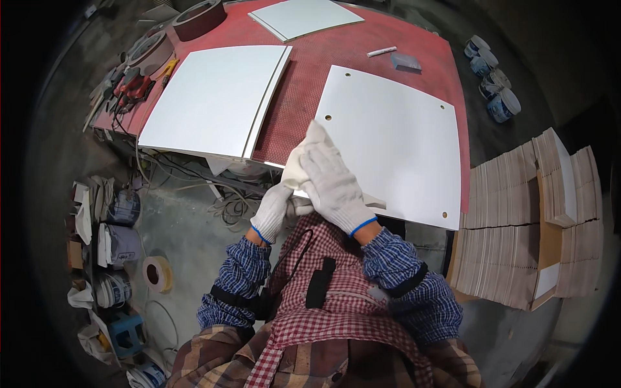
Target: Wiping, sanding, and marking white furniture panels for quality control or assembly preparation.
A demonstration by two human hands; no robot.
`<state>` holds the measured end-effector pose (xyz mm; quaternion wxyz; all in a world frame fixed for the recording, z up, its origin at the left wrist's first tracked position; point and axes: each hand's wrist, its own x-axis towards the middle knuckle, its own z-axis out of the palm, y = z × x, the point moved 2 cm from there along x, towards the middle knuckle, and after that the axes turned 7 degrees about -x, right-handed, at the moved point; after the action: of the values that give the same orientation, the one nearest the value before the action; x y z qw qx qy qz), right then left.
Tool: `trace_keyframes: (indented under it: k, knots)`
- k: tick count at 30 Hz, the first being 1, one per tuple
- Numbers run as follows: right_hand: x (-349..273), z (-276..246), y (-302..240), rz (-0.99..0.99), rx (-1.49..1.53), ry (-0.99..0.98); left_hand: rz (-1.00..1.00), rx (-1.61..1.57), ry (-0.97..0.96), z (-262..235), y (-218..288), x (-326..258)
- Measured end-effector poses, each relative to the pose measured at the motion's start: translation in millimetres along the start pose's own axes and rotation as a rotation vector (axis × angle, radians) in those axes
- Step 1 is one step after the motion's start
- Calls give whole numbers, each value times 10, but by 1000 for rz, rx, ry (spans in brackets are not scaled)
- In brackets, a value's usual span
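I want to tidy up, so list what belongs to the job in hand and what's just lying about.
In the job:
Cream cloth, under the right gloved hand
Left gloved hand, close by
White panel with holes
Red-topped table

Apparently just lying about:
Red power tool
Tape roll on the floor
Tub at far right

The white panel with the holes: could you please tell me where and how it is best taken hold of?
I would grip the panel by its near edge, from the person's side, one hand toward each end: it lies flat on the red table, and that edge seems to overhang, so its underside looks reachable there.
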<state>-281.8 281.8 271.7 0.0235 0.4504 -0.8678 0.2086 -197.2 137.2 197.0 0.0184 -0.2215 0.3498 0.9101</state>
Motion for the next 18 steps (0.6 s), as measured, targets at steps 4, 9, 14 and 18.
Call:
trace_keyframes:
  k: [4,9,14,18]
  knots:
    - [-359,-171,86,-283,208,33,157,465,-75,-164,-80,73]
    - [-481,-557,919,241,-46,68,-59,30,-20,213,117,-187]
    - [-76,-266,363,-63,-43,229,-52,2,-23,137,36,-103]
    - [-134,57,-338,-312,337,76,511,797,-260,-512,-200,127]
